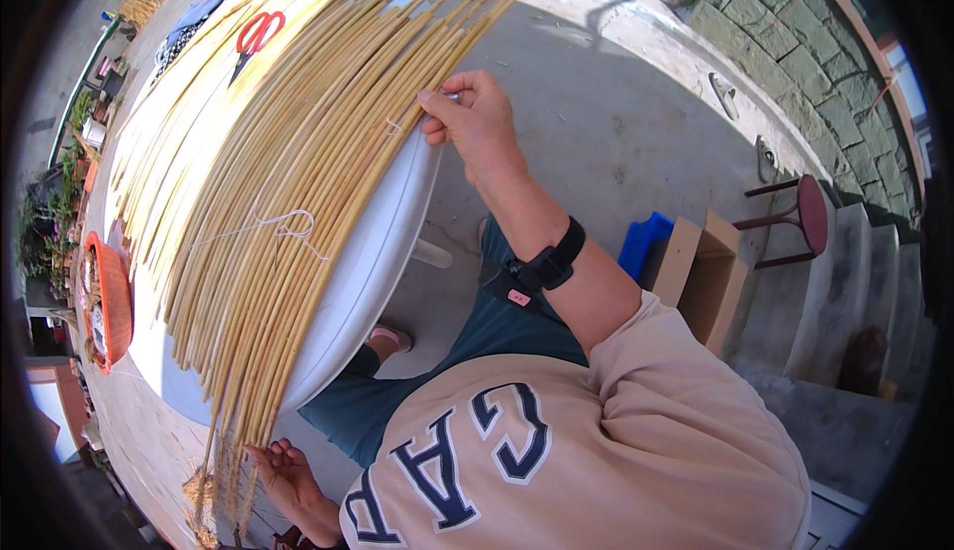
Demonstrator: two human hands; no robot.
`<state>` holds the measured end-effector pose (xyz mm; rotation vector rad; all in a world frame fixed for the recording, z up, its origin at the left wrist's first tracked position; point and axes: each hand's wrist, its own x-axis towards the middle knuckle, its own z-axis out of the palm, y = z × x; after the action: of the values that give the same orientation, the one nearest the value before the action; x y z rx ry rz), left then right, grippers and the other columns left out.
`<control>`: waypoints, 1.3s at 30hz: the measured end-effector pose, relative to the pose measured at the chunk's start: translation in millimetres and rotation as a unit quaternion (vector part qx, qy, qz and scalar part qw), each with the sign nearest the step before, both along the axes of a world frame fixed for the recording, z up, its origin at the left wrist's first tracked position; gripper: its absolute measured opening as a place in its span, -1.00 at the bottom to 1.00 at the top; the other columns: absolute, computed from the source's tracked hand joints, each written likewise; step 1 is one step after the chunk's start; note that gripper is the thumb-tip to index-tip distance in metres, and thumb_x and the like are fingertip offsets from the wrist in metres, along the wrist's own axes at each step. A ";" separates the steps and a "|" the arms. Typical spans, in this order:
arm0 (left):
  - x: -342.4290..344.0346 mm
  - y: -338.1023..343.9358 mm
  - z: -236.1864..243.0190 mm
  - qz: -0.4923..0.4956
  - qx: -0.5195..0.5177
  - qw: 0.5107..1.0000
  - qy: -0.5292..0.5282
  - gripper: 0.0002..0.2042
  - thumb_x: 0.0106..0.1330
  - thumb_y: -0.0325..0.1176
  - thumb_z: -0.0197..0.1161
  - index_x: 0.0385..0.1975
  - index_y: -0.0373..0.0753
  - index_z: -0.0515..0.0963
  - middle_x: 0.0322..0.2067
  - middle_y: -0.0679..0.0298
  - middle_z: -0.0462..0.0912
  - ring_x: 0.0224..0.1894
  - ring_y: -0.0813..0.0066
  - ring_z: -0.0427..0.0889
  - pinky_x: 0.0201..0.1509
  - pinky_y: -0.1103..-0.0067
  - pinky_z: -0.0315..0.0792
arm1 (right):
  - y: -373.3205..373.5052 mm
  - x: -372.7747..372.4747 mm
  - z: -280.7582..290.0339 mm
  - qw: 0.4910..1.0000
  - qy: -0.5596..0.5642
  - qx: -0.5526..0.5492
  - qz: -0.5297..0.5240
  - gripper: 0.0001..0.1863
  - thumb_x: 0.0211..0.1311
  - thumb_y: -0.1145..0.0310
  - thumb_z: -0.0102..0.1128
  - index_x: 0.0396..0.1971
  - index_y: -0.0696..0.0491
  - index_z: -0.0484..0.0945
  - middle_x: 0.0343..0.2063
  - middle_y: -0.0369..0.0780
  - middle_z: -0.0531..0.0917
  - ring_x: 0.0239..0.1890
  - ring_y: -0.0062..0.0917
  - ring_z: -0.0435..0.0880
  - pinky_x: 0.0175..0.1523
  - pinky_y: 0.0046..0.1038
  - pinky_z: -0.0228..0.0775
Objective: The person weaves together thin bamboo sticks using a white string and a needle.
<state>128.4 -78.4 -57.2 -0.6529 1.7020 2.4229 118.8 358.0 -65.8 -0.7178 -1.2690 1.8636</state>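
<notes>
Long dry straw stalks (298, 143) lie side by side as a mat across a white round table (383, 237). My right hand (477, 118) pinches the outermost stalk near the mat's far right edge, thumb and fingers closed. At the lower left, my left hand (286, 475) has its fingers closed on the near end of the stalks, by the bushy seed heads (231, 485). A thin white string (283, 222) crosses the mat and ends in a loose loop. Another bit of string (395, 126) shows close to my right hand.
Red-handled scissors (256, 38) lie on the table's far left among loose straw. Beyond the table's left edge is an orange basin (111, 302). To my right stand an open cardboard box (701, 277), a blue crate (644, 242), a dark red stool (810, 214) and concrete steps (845, 272).
</notes>
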 end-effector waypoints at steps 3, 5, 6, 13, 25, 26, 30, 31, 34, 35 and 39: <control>1.0 5.9 4.5 0.000 -0.006 1.000 -0.008 -0.73 0.13 -0.13 0.22 -0.51 -0.22 0.45 -0.61 0.32 0.47 -0.48 0.58 0.47 -0.47 0.75 0.37 | -2.2 -0.4 -0.7 1.000 0.008 0.023 0.001 -0.71 -0.04 0.47 0.22 -0.40 0.20 0.28 -0.61 -0.20 0.48 -0.68 -0.65 0.50 -0.68 -0.66 0.34; 1.5 9.2 7.3 0.004 -0.011 1.000 -0.014 -0.73 0.12 -0.12 0.23 -0.52 -0.21 0.44 -0.61 0.33 0.46 -0.49 0.59 0.46 -0.48 0.76 0.36 | -4.0 -0.8 1.2 0.999 -0.023 0.039 0.008 -0.70 -0.04 0.46 0.25 -0.39 0.19 0.29 -0.61 -0.22 0.48 -0.67 -0.66 0.47 -0.65 -0.66 0.34; 1.9 10.3 8.5 0.005 -0.008 1.000 -0.021 -0.72 0.11 -0.12 0.24 -0.54 -0.20 0.43 -0.61 0.33 0.46 -0.49 0.59 0.46 -0.49 0.76 0.36 | -5.1 -1.2 1.3 0.999 -0.022 0.038 0.007 -0.70 -0.04 0.46 0.25 -0.39 0.19 0.29 -0.61 -0.22 0.48 -0.67 -0.66 0.47 -0.65 -0.66 0.34; 2.2 13.9 12.3 0.022 -0.019 0.998 -0.051 -0.70 0.06 -0.10 0.28 -0.59 -0.19 0.41 -0.63 0.34 0.47 -0.52 0.60 0.47 -0.52 0.76 0.36 | -8.0 -1.0 4.1 0.993 -0.067 0.099 -0.009 -0.71 -0.03 0.44 0.24 -0.41 0.18 0.29 -0.62 -0.25 0.48 -0.68 -0.73 0.43 -0.67 -0.71 0.31; 2.1 10.8 9.9 0.006 -0.019 0.999 -0.040 -0.71 0.07 -0.12 0.28 -0.60 -0.20 0.41 -0.62 0.33 0.47 -0.49 0.56 0.48 -0.49 0.75 0.36 | -12.6 2.6 -4.9 0.972 -0.125 0.198 -0.036 -0.62 -0.15 0.31 0.34 -0.41 0.15 0.34 -0.68 -0.30 0.40 -0.61 -0.66 0.42 -0.49 -0.60 0.32; 1.8 9.3 9.0 0.007 -0.018 0.999 -0.040 -0.71 0.07 -0.12 0.28 -0.60 -0.20 0.41 -0.62 0.33 0.47 -0.49 0.56 0.48 -0.49 0.75 0.36 | -14.6 5.7 -2.3 0.969 -0.131 0.209 -0.031 -0.60 -0.17 0.28 0.35 -0.38 0.13 0.37 -0.68 -0.30 0.40 -0.59 -0.67 0.40 -0.45 -0.59 0.32; 1.5 5.4 5.5 -0.006 -0.013 0.999 -0.037 -0.72 0.09 -0.14 0.26 -0.59 -0.20 0.41 -0.62 0.33 0.47 -0.47 0.55 0.48 -0.48 0.74 0.35 | -13.9 8.1 -3.2 0.954 -0.142 0.264 0.007 -0.67 -0.17 0.28 0.34 -0.40 0.07 0.47 -0.69 -0.30 0.40 -0.62 -0.66 0.38 -0.46 -0.59 0.31; 1.7 5.7 5.4 -0.005 -0.015 0.999 -0.037 -0.73 0.10 -0.15 0.26 -0.59 -0.20 0.41 -0.62 0.33 0.47 -0.48 0.56 0.48 -0.48 0.74 0.35 | -10.3 7.5 -5.7 0.952 -0.133 0.274 0.025 -0.73 -0.17 0.29 0.33 -0.44 0.05 0.50 -0.70 -0.29 0.41 -0.63 -0.65 0.39 -0.47 -0.57 0.30; 0.8 7.3 6.0 -0.005 -0.011 0.999 -0.039 -0.73 0.11 -0.15 0.25 -0.58 -0.20 0.41 -0.61 0.33 0.47 -0.48 0.55 0.48 -0.48 0.74 0.34 | -5.3 8.4 -3.9 0.944 -0.132 0.300 0.044 -0.81 -0.15 0.31 0.31 -0.52 0.04 0.53 -0.70 -0.27 0.43 -0.64 -0.62 0.40 -0.48 -0.56 0.30; 1.2 8.2 6.3 -0.004 -0.011 0.999 -0.039 -0.73 0.11 -0.15 0.25 -0.58 -0.20 0.41 -0.61 0.33 0.47 -0.48 0.55 0.48 -0.48 0.74 0.34 | -5.3 8.3 -2.2 0.937 -0.139 0.316 0.046 -0.83 -0.13 0.32 0.30 -0.56 0.06 0.52 -0.70 -0.26 0.44 -0.64 -0.61 0.40 -0.48 -0.56 0.30; 1.0 8.5 4.7 -0.005 -0.012 0.999 -0.037 -0.74 0.12 -0.15 0.25 -0.56 -0.20 0.41 -0.61 0.33 0.47 -0.48 0.55 0.48 -0.48 0.73 0.34 | -7.2 8.0 -1.8 0.929 -0.149 0.337 0.030 -0.86 -0.11 0.34 0.27 -0.55 0.05 0.52 -0.69 -0.24 0.46 -0.63 -0.59 0.42 -0.47 -0.54 0.31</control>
<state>129.4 -69.9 -52.5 -0.7265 1.7050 2.3427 126.8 350.8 -67.6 -0.5878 -1.9995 1.2431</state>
